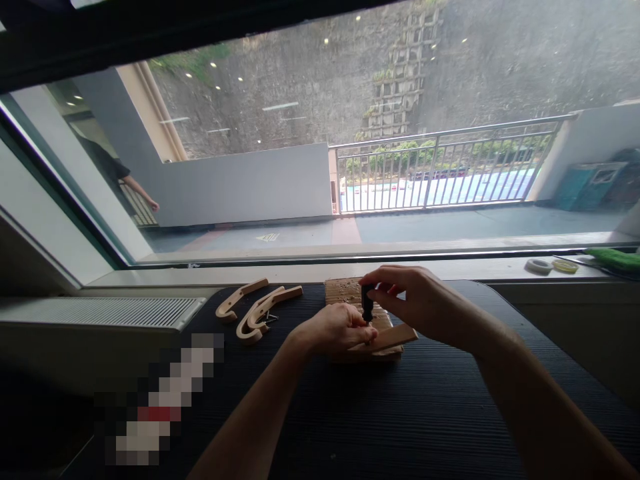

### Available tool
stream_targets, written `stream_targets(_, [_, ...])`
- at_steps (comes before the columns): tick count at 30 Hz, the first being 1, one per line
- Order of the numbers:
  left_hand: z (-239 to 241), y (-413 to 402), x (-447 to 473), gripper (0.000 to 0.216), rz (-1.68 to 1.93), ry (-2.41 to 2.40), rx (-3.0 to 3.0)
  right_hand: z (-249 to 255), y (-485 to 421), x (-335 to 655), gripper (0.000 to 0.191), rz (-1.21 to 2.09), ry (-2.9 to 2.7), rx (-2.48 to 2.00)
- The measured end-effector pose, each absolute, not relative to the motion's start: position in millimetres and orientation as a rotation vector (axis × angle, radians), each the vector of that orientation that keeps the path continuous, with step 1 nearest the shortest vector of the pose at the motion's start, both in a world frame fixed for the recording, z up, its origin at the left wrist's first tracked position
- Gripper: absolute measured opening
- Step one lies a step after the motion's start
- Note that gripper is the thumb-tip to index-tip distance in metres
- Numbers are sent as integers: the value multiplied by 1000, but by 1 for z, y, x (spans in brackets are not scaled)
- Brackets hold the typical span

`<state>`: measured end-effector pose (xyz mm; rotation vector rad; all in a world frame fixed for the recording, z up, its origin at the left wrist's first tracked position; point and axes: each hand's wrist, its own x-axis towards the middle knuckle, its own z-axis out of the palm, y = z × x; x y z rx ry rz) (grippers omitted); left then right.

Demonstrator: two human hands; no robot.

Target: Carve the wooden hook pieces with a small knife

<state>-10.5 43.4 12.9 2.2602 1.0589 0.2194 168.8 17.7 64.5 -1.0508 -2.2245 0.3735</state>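
My right hand [400, 291] has its fingers wrapped round the black handle of a screwdriver [368, 300], which stands upright with its tip pointing down. Just below and left of it, my left hand [340, 328] pinches a pale wooden piece [395, 339] near the screwdriver's tip. The tip itself is hidden by the left fingers. Under both lies a corrugated cardboard block [343, 291] with a worn, pitted top. To the left on the dark table rest several curved wooden hooks [257, 320] with holes, and small metal screws [271, 317] lie beside them.
The dark table [450, 413] meets a white window sill [240, 272] at the back. Tape rolls [539, 267] and a green item [617, 259] sit on the sill at right. Left of the table is a white slatted vent [100, 312]. Behind the glass, a person's arm [140, 190] shows.
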Motion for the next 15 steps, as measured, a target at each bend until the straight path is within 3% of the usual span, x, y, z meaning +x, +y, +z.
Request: stream_targets(15, [13,43,-10,38,187,1085,2291,66,18,172,12,252,-2225,-1184])
